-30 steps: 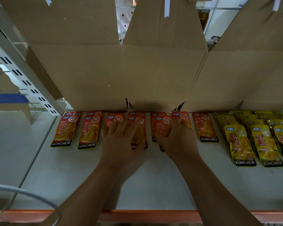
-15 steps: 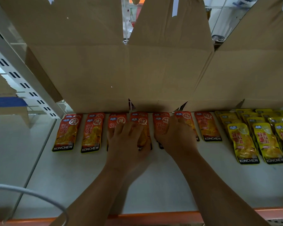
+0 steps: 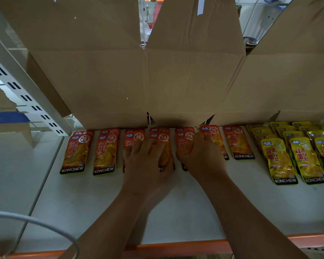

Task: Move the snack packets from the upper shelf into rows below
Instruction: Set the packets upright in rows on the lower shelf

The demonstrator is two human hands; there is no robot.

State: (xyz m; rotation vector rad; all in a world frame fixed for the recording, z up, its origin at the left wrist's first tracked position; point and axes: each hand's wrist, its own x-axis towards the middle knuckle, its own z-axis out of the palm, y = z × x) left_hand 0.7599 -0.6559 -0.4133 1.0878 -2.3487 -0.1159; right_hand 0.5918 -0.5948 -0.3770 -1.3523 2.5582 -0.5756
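At the far left, a white cable [image 3: 36, 220] curves across the lower corner, and above it a white shelf upright [image 3: 29, 94] with dark slots goes diagonally up. The big cardboard boxes [image 3: 105, 81] stand along the back of the white shelf [image 3: 176, 212] and fill the upper part of the view. In front of the boxes, the orange packets [image 3: 76, 152] lie flat in one row, side by side and face up, with the word KONCHEW at the near end. The two packets at the left end lie free, each with another packet partly under it. Next comes the left hand [image 3: 144, 165], palm down, with the fingers almost straight and a little spread. It rests flat on the third and fourth packets and grips nothing. Just beside it is the right hand [image 3: 201, 158], also palm down, with the fingers slightly bent. Their tips press on the fifth and sixth packets, and the hand lies on top of them, not around them. One more orange packet lies free to the right of it. Further right, the yellow packets [image 3: 281, 161] lie in overlapping rows up to the right border. The front of the shelf has an orange edge [image 3: 176, 246].
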